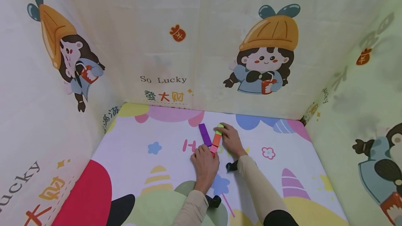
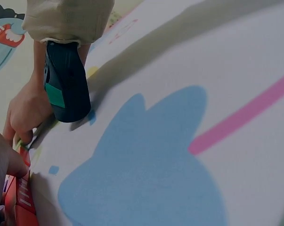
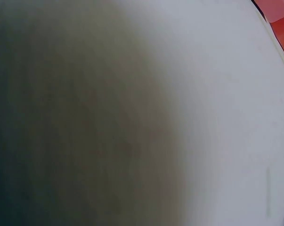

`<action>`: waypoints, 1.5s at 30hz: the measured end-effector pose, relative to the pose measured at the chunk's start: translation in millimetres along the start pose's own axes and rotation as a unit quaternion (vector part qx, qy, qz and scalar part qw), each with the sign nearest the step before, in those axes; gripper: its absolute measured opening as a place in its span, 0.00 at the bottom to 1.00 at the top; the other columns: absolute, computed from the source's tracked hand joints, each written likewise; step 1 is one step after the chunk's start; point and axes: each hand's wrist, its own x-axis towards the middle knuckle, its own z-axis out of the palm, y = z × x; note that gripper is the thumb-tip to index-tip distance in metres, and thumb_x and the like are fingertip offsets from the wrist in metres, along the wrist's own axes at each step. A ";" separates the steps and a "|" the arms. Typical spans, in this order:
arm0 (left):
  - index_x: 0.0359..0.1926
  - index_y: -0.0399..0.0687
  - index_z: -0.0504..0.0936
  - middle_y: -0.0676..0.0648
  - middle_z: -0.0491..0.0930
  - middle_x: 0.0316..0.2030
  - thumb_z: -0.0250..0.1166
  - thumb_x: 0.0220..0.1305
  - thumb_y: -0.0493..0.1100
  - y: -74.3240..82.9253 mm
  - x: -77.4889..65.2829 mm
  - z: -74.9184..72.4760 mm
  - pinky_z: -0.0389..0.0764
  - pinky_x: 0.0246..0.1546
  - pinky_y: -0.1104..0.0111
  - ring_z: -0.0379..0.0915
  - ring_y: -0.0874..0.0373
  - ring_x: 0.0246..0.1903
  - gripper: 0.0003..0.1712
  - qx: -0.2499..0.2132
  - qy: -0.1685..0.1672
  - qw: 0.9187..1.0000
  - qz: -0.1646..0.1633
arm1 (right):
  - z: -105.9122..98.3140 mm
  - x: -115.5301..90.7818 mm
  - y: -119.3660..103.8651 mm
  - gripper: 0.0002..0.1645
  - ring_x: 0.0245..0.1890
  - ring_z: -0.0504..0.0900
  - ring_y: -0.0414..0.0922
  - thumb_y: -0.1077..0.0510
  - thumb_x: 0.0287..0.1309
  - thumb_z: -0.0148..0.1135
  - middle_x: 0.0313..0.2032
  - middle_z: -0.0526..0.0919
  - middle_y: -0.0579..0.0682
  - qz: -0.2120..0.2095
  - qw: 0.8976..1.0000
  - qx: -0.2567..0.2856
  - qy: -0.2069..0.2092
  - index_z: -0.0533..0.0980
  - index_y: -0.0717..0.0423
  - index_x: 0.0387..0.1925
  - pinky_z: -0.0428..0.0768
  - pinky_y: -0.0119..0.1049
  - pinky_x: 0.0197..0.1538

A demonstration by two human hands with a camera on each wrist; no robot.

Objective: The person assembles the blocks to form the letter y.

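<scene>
On the printed mat, small coloured blocks form a V in the head view. A purple strip (image 1: 205,134) makes its left arm. The right arm runs from a green block (image 1: 220,127) through an orange block (image 1: 216,140) to a pink block (image 1: 214,148). My left hand (image 1: 205,166) holds the near end, thumb and fingers on either side of the pink block and a red block (image 2: 21,200) beside it. At the far end my right hand (image 1: 231,139) pinches the green block. The left fingertips partly hide the point where the arms meet.
A patterned cloth wall (image 1: 213,62) rises behind the mat (image 1: 176,128), with more cloth at both sides. Dark wrist devices (image 1: 232,166) sit below both hands. A blurred sleeve covers much of the right wrist view.
</scene>
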 end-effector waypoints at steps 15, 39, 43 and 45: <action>0.49 0.38 0.78 0.40 0.82 0.40 0.68 0.66 0.62 0.2 0.6 0.9 0.74 0.42 0.54 0.76 0.46 0.40 0.30 0.009 0.008 1.000 0.005 | -0.4 -0.4 -1.1 0.25 0.74 0.72 0.59 0.64 0.75 0.48 0.70 0.77 0.58 0.013 1.000 0.004 -0.008 0.85 0.43 0.58 0.65 0.59 0.77; 0.49 0.38 0.77 0.41 0.81 0.39 0.69 0.65 0.62 0.5 0.0 -4.7 0.74 0.42 0.55 0.75 0.47 0.40 0.31 -0.004 -0.006 1.000 0.003 | 1.3 -0.9 0.3 0.25 0.73 0.73 0.58 0.65 0.74 0.48 0.70 0.77 0.57 0.010 1.000 0.008 0.000 0.86 0.44 0.56 0.66 0.57 0.77; 0.52 0.37 0.77 0.40 0.81 0.41 0.70 0.64 0.63 -0.4 -1.1 -9.9 0.75 0.44 0.53 0.77 0.47 0.42 0.34 -0.010 -0.011 1.000 0.005 | 1.7 -0.5 0.4 0.25 0.73 0.73 0.58 0.65 0.74 0.48 0.70 0.77 0.57 0.009 1.000 0.006 0.001 0.86 0.44 0.57 0.66 0.58 0.77; 0.53 0.37 0.77 0.40 0.81 0.42 0.70 0.63 0.63 -1.7 -3.2 -12.6 0.76 0.45 0.53 0.77 0.47 0.43 0.36 -0.009 -0.015 1.000 0.003 | 2.1 -0.5 0.5 0.25 0.73 0.72 0.58 0.64 0.74 0.48 0.70 0.77 0.57 0.010 1.000 0.006 0.000 0.85 0.44 0.58 0.66 0.59 0.77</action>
